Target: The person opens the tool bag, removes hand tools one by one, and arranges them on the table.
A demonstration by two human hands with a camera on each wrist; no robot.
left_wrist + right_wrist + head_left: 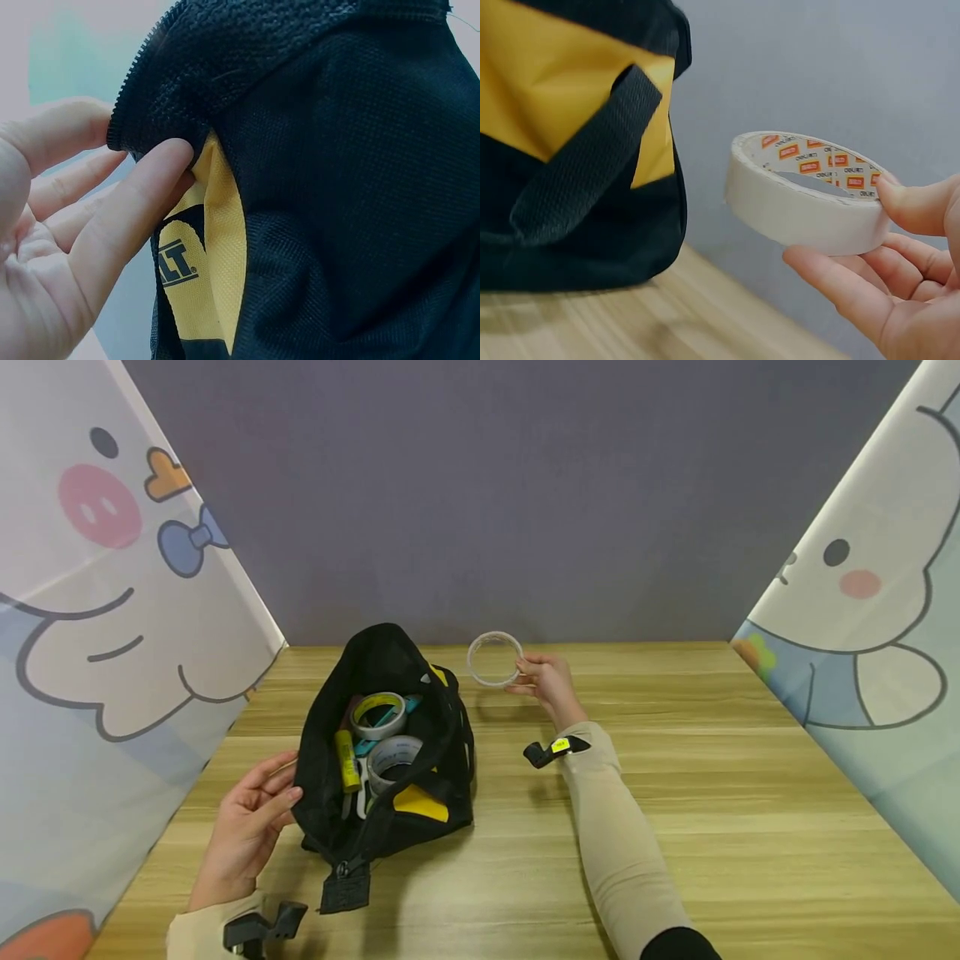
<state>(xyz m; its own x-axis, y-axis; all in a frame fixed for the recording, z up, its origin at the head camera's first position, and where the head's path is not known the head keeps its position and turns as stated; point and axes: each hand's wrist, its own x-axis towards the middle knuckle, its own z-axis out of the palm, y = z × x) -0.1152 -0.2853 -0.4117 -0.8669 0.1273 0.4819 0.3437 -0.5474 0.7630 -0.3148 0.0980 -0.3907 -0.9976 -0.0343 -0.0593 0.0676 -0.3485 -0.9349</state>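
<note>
My right hand (546, 683) pinches a roll of white tape (806, 217) by its edge, above the table and to the right of the bag. The roll's inner core shows an orange and white print. A black and yellow tool bag (311, 760) stands unzipped, its mouth wide. At the bag's left rim, my left hand (251, 827) holds the zippered edge (150, 56) between thumb and fingers. Inside lie a tape roll with a yellow core (378, 729), a grey tape roll (390, 783) and a yellow tube (347, 762). Other contents are partly hidden.
The bag stands on a wood-grain table (712, 810). A grey wall panel (510, 510) rises at the table's back edge. Panels with cartoon prints flank it on the left (142, 635) and right (885, 693). A webbing strap (585, 157) hangs on the bag's side.
</note>
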